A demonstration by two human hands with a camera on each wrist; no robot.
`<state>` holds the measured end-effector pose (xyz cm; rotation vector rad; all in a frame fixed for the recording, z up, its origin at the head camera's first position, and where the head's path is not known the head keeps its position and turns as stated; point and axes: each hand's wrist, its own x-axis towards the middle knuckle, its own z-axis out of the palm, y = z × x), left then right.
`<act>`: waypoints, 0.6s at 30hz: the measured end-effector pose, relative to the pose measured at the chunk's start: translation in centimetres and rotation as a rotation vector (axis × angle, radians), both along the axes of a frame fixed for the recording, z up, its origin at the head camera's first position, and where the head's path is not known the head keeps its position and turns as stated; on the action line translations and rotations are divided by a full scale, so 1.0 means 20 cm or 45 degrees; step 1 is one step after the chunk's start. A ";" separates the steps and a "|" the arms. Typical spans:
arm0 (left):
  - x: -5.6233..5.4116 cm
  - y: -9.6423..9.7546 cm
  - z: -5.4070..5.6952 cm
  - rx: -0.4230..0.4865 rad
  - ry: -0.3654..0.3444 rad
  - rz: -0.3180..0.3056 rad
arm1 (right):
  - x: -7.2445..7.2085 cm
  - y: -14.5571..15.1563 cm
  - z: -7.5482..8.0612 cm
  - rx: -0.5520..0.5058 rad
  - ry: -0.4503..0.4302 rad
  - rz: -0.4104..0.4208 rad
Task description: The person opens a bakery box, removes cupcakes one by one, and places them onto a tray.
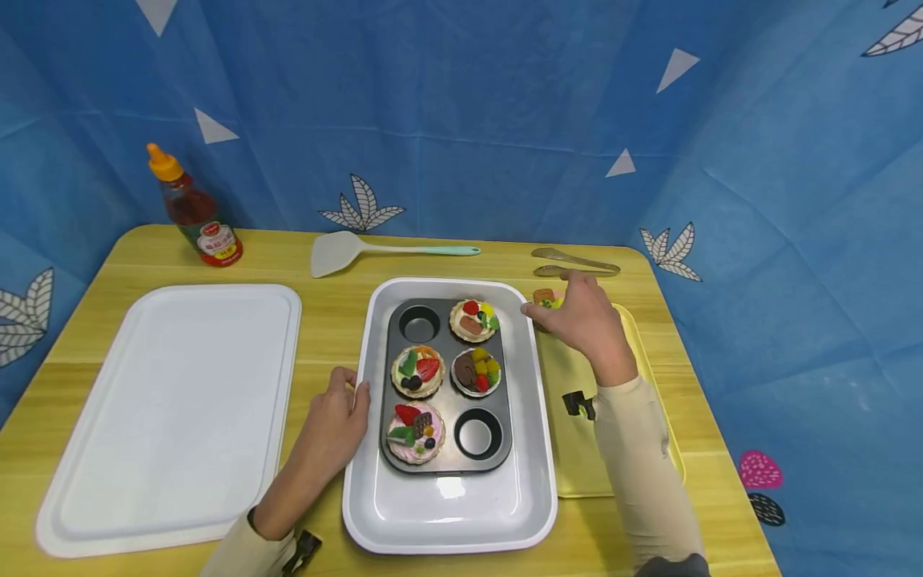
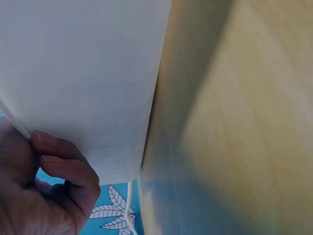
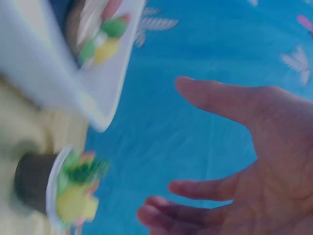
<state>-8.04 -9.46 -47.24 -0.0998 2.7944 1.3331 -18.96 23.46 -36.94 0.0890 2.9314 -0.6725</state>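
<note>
My left hand [image 1: 333,425] grips the left rim of a deep white tray [image 1: 447,525], with curled fingers at the edge in the left wrist view. Inside this tray lies a dark muffin pan [image 1: 450,405] holding several toy fruit tarts, one topped with pink cream [image 1: 416,437]. Its upper-left cup [image 1: 419,324] and lower-right cup [image 1: 477,435] are bare. Over the far end of a yellow tray [image 1: 577,473], my right hand [image 1: 580,320] reaches with thumb and fingers spread. Just below it stands another fruit tart [image 3: 73,188] in a dark cup, apart from the fingers in the right wrist view.
A flat white tray [image 1: 180,409] lies on the left. Along the back are a sauce bottle [image 1: 198,212], a spatula [image 1: 339,252] and tongs [image 1: 577,260]. Blue patterned cloth [image 1: 461,120] hangs behind the wooden table [image 1: 324,336].
</note>
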 end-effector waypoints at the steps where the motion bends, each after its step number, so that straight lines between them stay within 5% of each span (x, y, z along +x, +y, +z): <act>1: 0.00 0.00 0.00 0.001 0.001 -0.001 | 0.02 -0.02 0.01 -0.028 0.035 0.012; 8: 0.00 -0.01 0.00 0.012 0.001 -0.001 | 0.17 -0.22 0.05 -0.066 0.162 0.119; 18: 0.00 0.00 -0.02 0.009 0.031 0.000 | 0.37 -0.48 -0.05 -0.024 0.075 0.539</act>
